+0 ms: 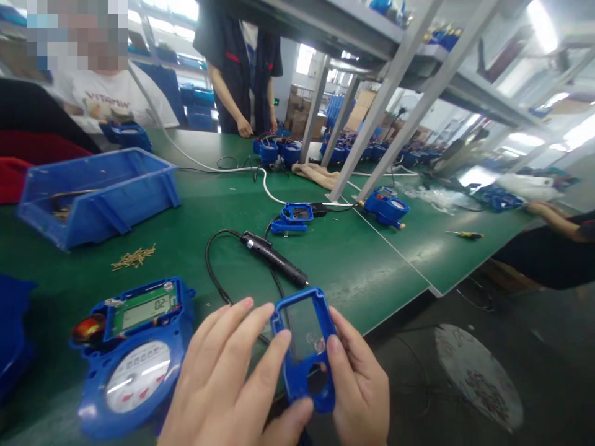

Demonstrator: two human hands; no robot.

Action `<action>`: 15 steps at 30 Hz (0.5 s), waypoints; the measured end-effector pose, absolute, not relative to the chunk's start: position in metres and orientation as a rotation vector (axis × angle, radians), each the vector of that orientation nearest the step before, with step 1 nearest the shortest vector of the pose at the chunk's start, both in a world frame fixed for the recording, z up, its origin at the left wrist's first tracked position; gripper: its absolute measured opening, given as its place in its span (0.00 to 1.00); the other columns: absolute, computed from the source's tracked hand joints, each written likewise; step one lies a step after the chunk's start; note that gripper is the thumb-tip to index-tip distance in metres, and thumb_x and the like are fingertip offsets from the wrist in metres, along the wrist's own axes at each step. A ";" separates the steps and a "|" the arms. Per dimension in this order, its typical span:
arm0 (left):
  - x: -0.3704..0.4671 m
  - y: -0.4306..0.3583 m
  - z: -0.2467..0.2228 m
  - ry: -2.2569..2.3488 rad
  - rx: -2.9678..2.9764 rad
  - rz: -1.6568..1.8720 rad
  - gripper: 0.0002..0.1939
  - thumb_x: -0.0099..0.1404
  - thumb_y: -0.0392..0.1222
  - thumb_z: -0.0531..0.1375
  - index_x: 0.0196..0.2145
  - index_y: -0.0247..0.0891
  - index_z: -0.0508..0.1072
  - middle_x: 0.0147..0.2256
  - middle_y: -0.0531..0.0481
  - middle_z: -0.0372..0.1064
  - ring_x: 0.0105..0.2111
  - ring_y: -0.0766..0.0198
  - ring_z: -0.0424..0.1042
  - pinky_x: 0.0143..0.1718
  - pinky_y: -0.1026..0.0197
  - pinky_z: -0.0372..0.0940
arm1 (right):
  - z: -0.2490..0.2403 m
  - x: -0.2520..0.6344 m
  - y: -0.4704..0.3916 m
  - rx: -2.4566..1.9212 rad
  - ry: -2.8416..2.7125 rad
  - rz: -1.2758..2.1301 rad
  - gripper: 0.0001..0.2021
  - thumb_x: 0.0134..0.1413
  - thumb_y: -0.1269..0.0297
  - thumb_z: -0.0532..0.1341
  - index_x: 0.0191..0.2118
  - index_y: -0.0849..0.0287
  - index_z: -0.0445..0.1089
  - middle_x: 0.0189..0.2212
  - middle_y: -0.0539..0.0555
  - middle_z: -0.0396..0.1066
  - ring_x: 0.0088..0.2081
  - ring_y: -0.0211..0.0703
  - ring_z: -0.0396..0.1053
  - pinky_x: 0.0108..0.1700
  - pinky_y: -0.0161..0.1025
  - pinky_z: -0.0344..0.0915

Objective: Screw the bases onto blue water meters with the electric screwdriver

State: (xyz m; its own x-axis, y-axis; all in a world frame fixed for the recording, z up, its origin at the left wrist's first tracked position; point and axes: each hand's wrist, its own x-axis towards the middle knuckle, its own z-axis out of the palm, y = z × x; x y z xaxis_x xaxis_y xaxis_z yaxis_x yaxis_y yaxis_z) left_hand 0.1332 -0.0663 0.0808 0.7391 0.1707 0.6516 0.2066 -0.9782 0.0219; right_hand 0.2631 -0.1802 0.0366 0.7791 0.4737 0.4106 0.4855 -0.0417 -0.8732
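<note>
A blue plastic meter cover (297,376) with a clear window and a round hole is held up in front of me at the table's edge. My right hand (360,381) grips its right side, thumb on the face and fingers behind. On the left rim and lower corner rest the fingertips and thumb of my left hand (227,378), its other fingers stretched out. Left of that hand lies an opened blue water meter (134,365), its small display and circuit board exposed above a round dial. A black electric screwdriver (274,257) lies just beyond the cover.
A pile of brass-coloured screws (134,257) lies before a blue bin (111,210). Beyond are a small blue housing (295,217), another meter (385,207) and metal shelf posts (357,148). A yellow-handled screwdriver (467,235) lies right; several people stand or sit around the green table (376,266).
</note>
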 end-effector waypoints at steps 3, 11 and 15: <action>0.138 -0.065 0.071 -0.223 -2.766 -0.915 0.30 0.57 0.60 0.55 0.47 0.32 0.66 0.55 0.31 0.58 0.58 0.39 0.50 0.57 0.41 0.44 | 0.035 0.259 -0.182 -1.656 -0.769 -0.029 0.14 0.56 0.64 0.56 0.47 0.51 0.71 0.44 0.52 0.73 0.43 0.45 0.72 0.45 0.41 0.72; 0.155 -0.068 0.064 -0.278 -2.712 -0.813 0.32 0.53 0.46 0.59 0.53 0.27 0.63 0.58 0.27 0.53 0.62 0.39 0.39 0.60 0.40 0.32 | 0.029 0.251 -0.181 -1.673 -0.681 -0.080 0.13 0.55 0.59 0.57 0.44 0.51 0.73 0.41 0.53 0.74 0.40 0.48 0.74 0.42 0.43 0.73; 0.157 -0.068 0.062 -0.242 -2.850 -0.851 0.27 0.53 0.44 0.60 0.52 0.42 0.66 0.57 0.41 0.59 0.60 0.43 0.48 0.60 0.44 0.35 | 0.024 0.251 -0.182 -1.707 -0.636 -0.095 0.14 0.55 0.56 0.56 0.43 0.53 0.74 0.39 0.55 0.75 0.38 0.49 0.74 0.41 0.43 0.73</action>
State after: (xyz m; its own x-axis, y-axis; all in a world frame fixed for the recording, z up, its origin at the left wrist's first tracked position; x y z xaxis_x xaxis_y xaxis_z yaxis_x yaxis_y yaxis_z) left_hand 0.1566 -0.0680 0.0625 0.8253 0.1094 0.5540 0.1988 -0.9745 -0.1036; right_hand 0.2513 -0.1823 0.0242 0.8447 0.3576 0.3982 0.4583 -0.0990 -0.8833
